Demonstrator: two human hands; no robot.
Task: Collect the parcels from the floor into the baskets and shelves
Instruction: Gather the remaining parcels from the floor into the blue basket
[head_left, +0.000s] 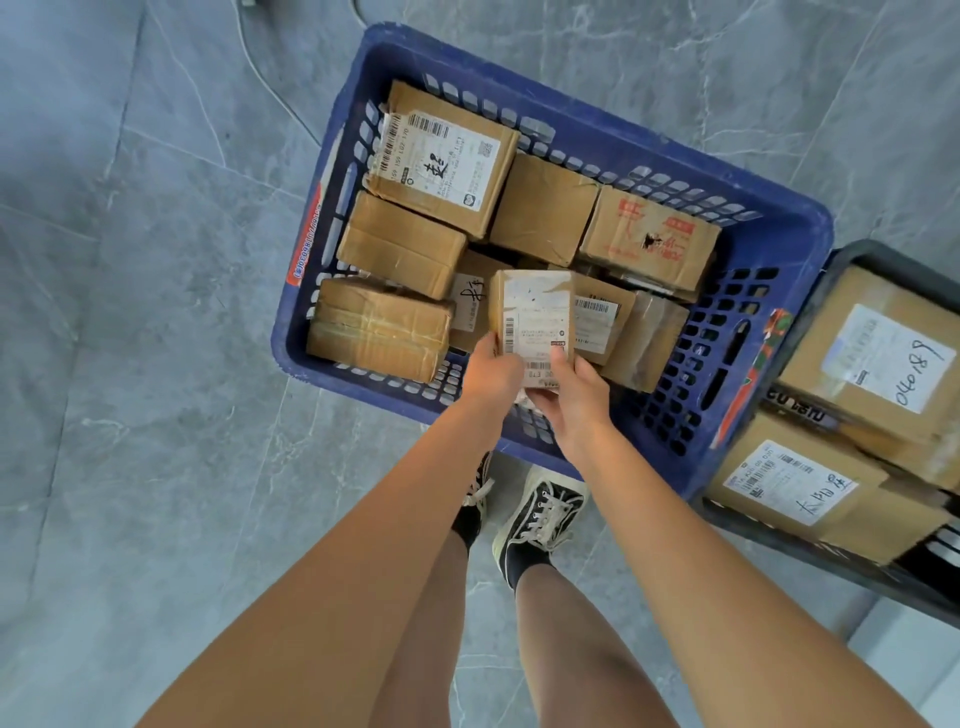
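Both hands hold one small parcel (535, 325) over the near edge of the blue basket (779, 249). The left hand (491, 371) grips its lower left side, fingers curled under it, and the right hand (576, 395) grips the lower right corner with the thumb pressed on the face. The parcel is a narrow brown cardboard box, its top almost covered by a white shipping label with barcodes and fine print (the label is scuffed and torn near the far end).

Below it the basket is packed with more brown boxes, among them a large box (441, 156) with a white label and black handwriting at the far left corner, and a box with red print (652, 239) at the right. Just beside the blue basket, to the right, a dark basket (878, 254) holds further labelled boxes. Both stand on a grey marbled floor (156, 364).
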